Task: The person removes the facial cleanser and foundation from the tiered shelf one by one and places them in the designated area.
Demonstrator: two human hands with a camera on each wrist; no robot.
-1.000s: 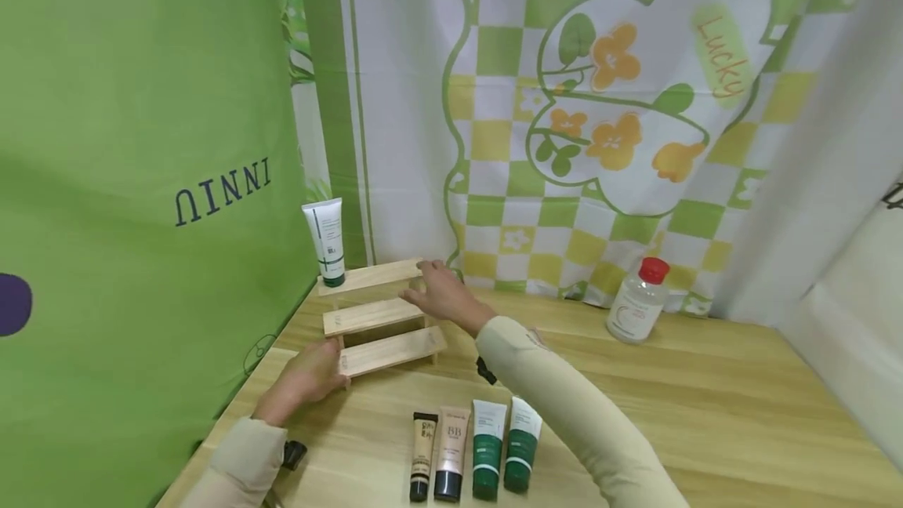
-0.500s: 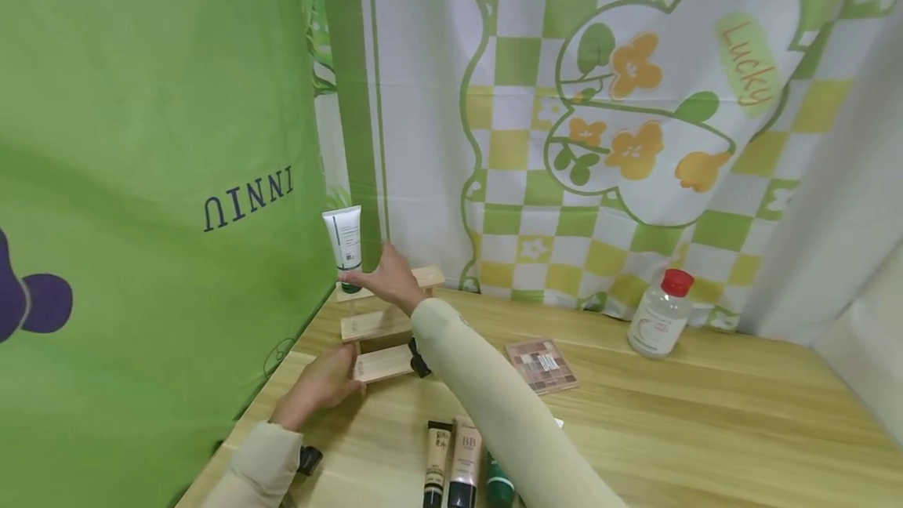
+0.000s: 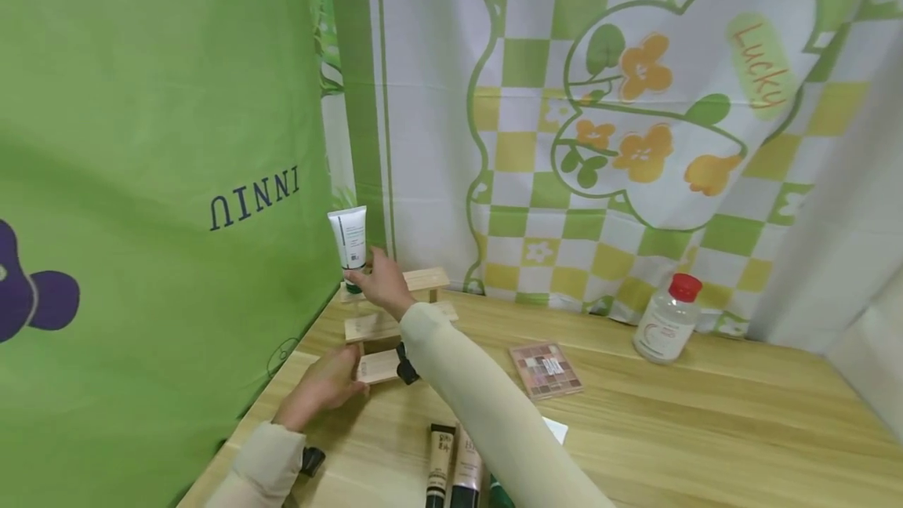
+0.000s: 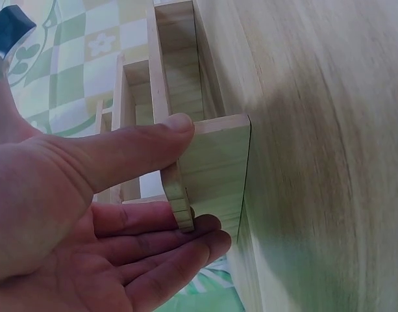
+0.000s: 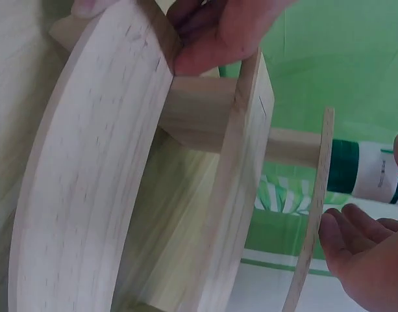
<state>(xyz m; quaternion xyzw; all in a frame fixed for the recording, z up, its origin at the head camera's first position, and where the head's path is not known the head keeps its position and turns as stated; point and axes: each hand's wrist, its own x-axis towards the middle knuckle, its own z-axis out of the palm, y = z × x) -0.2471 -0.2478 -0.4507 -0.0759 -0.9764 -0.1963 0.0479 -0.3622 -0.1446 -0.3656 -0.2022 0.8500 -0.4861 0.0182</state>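
Note:
A three-tier wooden display rack stands at the table's left corner. My left hand holds the near end of its lowest tier, the thumb on the edge and the fingers below. On the top tier a white tube with a green cap stands upright on its cap. My right hand is beside this tube, its thumb in front of the lower part. In the right wrist view, the right hand's fingers sit by the top board, with a gap between them and the tube.
A beige tube and a pink tube lie at the front; my right sleeve hides most of a green one. An eyeshadow palette lies mid-table. A red-capped clear bottle stands by the back curtain. Green cloth hangs at left.
My right hand has moved left from the top tier's right end to the tube. The palette has come into sight from behind the sleeve. My left hand stays on the rack.

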